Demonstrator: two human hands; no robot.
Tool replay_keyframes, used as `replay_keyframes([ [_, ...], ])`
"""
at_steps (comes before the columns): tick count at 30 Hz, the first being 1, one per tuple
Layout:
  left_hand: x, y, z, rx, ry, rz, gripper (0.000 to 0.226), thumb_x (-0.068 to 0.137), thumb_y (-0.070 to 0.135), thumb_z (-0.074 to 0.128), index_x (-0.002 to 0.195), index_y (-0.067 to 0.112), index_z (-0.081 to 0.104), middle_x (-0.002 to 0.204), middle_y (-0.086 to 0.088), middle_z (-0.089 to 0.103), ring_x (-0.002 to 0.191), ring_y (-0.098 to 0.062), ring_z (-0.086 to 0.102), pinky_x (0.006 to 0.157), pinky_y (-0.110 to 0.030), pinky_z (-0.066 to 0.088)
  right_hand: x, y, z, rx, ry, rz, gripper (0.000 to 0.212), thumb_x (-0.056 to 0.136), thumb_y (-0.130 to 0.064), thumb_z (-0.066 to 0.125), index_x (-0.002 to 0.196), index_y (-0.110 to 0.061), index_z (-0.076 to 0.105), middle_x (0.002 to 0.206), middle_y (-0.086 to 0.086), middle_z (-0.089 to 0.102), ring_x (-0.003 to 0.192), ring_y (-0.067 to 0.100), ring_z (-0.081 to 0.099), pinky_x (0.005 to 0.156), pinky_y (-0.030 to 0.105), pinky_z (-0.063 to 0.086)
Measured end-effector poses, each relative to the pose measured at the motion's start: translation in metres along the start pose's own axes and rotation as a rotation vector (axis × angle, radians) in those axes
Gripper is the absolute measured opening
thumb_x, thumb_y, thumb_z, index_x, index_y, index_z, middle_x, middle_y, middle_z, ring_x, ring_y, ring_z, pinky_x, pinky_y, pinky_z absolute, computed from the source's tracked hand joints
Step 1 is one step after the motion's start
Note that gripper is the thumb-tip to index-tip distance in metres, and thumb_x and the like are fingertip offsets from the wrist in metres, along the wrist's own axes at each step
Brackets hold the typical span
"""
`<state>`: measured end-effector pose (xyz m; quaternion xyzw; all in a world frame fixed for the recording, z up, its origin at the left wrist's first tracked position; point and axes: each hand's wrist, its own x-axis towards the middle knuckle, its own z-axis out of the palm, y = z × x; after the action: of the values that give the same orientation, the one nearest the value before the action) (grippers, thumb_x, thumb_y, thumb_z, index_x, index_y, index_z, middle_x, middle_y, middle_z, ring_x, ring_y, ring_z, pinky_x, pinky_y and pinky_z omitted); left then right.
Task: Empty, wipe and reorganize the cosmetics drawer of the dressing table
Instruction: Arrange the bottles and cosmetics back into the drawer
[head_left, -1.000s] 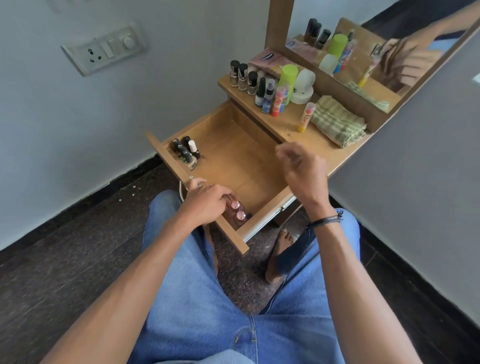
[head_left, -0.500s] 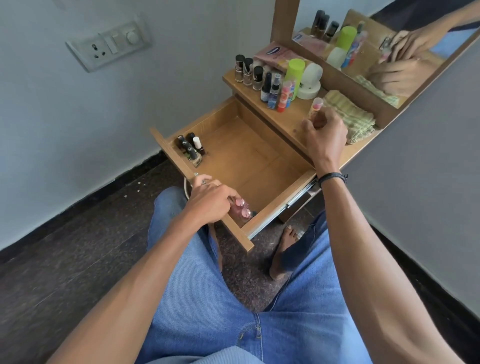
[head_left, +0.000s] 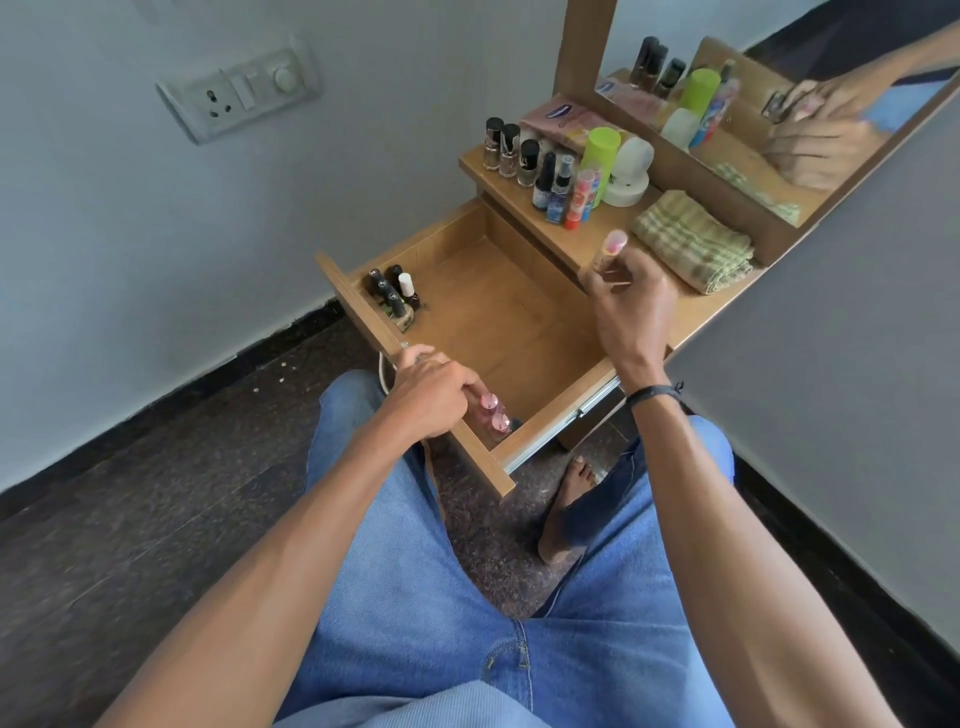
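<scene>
The wooden drawer (head_left: 498, 322) of the dressing table stands pulled out above my knees. Several dark nail polish bottles (head_left: 392, 296) cluster in its front left corner, and pink-capped bottles (head_left: 493, 413) stand in its near corner. My left hand (head_left: 434, 392) rests on the drawer's front edge, fingers curled over the rim beside the pink caps. My right hand (head_left: 631, 306) is lifted over the drawer's right side, shut on a small yellow tube with a pink cap (head_left: 613, 247).
On the tabletop (head_left: 582, 244) stand nail polish bottles (head_left: 506, 150), small spray bottles (head_left: 553, 184), a green-capped bottle (head_left: 600, 153), a white jar (head_left: 631, 174), a pink packet (head_left: 558, 117) and a folded checked cloth (head_left: 693, 239). A mirror (head_left: 779, 104) rises behind; a wall socket (head_left: 241, 88) is at left.
My right hand reached to the tabletop, closed on the pink-capped tube and has lifted it back toward the drawer. My left hand stayed on the drawer's front edge.
</scene>
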<state>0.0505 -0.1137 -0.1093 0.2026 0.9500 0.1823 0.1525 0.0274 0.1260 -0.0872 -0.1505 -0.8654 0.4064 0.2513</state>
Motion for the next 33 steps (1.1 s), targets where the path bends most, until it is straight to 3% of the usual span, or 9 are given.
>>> replay_keyframes([
  [4,-0.006,-0.009,-0.007,-0.226,0.224,0.009,0.046,0.088,-0.012,0.046,0.113,0.014,0.073,0.125,0.002,0.067,0.129,-0.020,0.048,0.119,-0.035,0.019,-0.029,-0.009,0.026,-0.001,-0.318,-0.138,0.011,0.087,-0.020,0.077,0.093,-0.023,0.069,0.086,-0.013,0.065,0.077,-0.007,0.062,0.070,0.012,0.051],
  [6,-0.010,-0.014,-0.009,-0.247,0.333,-0.014,0.044,0.087,-0.014,0.048,0.116,0.009,0.072,0.127,-0.002,0.066,0.133,-0.020,0.047,0.122,-0.036,0.020,-0.037,-0.009,0.043,-0.045,-0.544,-0.184,0.008,0.087,-0.021,0.078,0.091,-0.019,0.071,0.082,-0.020,0.062,0.075,-0.012,0.060,0.070,0.013,0.054],
  [9,-0.012,-0.027,-0.012,-0.287,0.471,-0.118,0.038,0.090,-0.005,0.056,0.123,0.010,0.070,0.133,0.000,0.062,0.141,-0.020,0.035,0.121,-0.031,0.019,-0.045,-0.008,0.069,-0.095,-0.745,-0.179,0.017,0.091,-0.029,0.075,0.093,-0.012,0.075,0.085,-0.011,0.068,0.076,0.001,0.066,0.069,0.027,0.057],
  [12,-0.013,-0.042,-0.019,-0.374,0.478,-0.215,0.042,0.092,0.013,0.065,0.134,0.012,0.062,0.143,0.002,0.052,0.148,-0.016,0.022,0.117,-0.025,0.014,-0.046,-0.009,0.089,-0.170,-0.859,-0.175,0.018,0.085,-0.024,0.080,0.099,-0.014,0.076,0.100,-0.001,0.071,0.087,0.020,0.065,0.077,0.039,0.055],
  [18,-0.010,-0.055,-0.026,-0.425,0.442,-0.253,0.054,0.093,0.024,0.067,0.144,0.013,0.051,0.153,0.004,0.039,0.149,-0.012,0.018,0.121,-0.031,0.018,-0.039,-0.015,0.120,-0.216,-0.993,-0.256,0.019,0.088,-0.023,0.076,0.105,-0.016,0.074,0.103,-0.002,0.064,0.093,0.021,0.061,0.081,0.034,0.052],
  [23,-0.010,-0.057,-0.021,-0.392,0.454,-0.232,0.051,0.095,0.026,0.064,0.143,0.014,0.052,0.151,0.008,0.039,0.149,-0.009,0.015,0.113,-0.022,0.015,-0.039,-0.018,0.134,-0.223,-1.019,-0.353,0.014,0.091,-0.023,0.072,0.085,-0.010,0.067,0.094,-0.003,0.059,0.084,0.021,0.057,0.077,0.037,0.051],
  [33,-0.010,-0.057,-0.017,-0.370,0.456,-0.217,0.046,0.096,0.024,0.062,0.141,0.014,0.054,0.151,0.008,0.038,0.150,-0.011,0.014,0.116,-0.030,0.020,-0.043,-0.015,0.135,-0.160,-1.045,-0.394,0.014,0.090,-0.012,0.069,0.102,-0.005,0.072,0.109,0.009,0.064,0.094,0.026,0.062,0.084,0.044,0.055],
])
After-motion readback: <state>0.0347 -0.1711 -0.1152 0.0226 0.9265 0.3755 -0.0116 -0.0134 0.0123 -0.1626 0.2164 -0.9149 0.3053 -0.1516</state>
